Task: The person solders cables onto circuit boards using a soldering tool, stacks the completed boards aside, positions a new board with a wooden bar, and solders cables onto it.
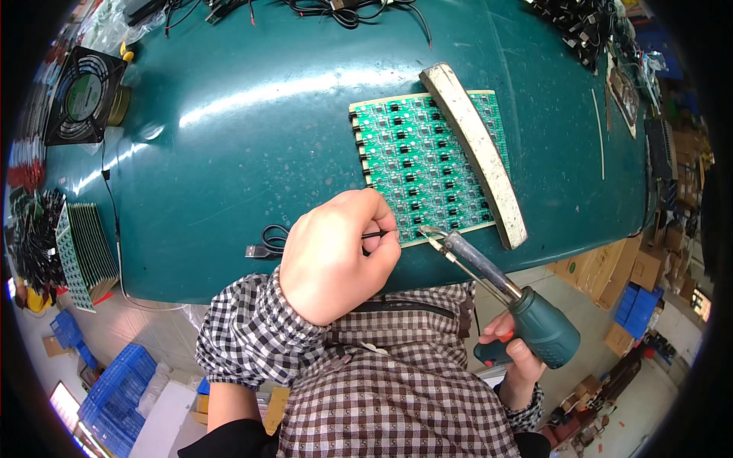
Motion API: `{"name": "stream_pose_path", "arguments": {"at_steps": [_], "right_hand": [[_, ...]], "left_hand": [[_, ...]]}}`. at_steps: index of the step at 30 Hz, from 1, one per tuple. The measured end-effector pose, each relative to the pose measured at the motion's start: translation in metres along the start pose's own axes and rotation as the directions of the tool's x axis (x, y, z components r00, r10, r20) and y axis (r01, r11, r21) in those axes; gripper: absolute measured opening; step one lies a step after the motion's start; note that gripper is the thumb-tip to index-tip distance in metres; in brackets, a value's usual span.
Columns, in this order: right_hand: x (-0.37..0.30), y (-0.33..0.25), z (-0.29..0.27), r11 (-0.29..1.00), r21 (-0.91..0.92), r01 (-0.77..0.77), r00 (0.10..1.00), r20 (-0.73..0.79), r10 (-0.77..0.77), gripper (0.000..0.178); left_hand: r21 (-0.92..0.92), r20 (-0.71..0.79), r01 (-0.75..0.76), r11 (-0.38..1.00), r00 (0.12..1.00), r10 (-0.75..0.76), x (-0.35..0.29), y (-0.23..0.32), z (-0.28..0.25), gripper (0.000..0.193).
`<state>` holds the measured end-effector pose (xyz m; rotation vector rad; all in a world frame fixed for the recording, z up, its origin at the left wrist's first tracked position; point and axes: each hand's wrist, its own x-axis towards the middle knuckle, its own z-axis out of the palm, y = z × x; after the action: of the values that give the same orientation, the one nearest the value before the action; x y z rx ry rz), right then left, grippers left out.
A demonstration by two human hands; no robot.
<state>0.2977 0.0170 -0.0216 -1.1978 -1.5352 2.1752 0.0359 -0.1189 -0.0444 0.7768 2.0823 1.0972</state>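
Observation:
My left hand (336,248) is closed in a pinch on a thin black USB cable (273,241), its end at the lower left corner of a green circuit board panel (420,164). The cable's coil and metal plug lie left of the hand. My right hand (521,360) grips the handle of a dark green soldering gun (544,327), one finger by its red trigger. The gun's tip and thin feed tube reach the panel's near edge, close to the pinched cable end. A worn, whitish bar (477,153) lies across the panel's right side.
A square black fan (84,95) stands at the left of the green table (244,168). Stacked board panels (85,256) are at the near left. Black cables (347,14) lie along the far edge, with more heaped at the far right (584,30). Blue crates (122,389) are below left.

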Motion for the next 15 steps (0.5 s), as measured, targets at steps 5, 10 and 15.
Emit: {"name": "stream_pose_path", "arguments": {"at_steps": [5, 10, 15], "right_hand": [[0.0005, -0.0013, 0.0007, 1.000, -0.003, -0.022, 1.000, 0.014, 0.022, 0.064], [0.0006, -0.0037, 0.0023, 1.000, -0.005, -0.025, 1.000, 0.005, 0.025, 0.063], [0.0010, -0.0032, 0.0010, 1.000, -0.008, -0.020, 1.000, 0.013, 0.020, 0.064]], "left_hand": [[-0.008, 0.013, 0.000, 1.000, 1.000, 0.000, 0.0010, 0.0013, -0.0018, 0.005], [-0.016, 0.027, -0.008, 1.000, 1.000, 0.008, 0.0019, 0.0006, -0.0026, 0.005], [-0.005, 0.010, -0.009, 1.000, 1.000, 0.009, 0.0014, 0.0012, -0.0012, 0.006]]}}
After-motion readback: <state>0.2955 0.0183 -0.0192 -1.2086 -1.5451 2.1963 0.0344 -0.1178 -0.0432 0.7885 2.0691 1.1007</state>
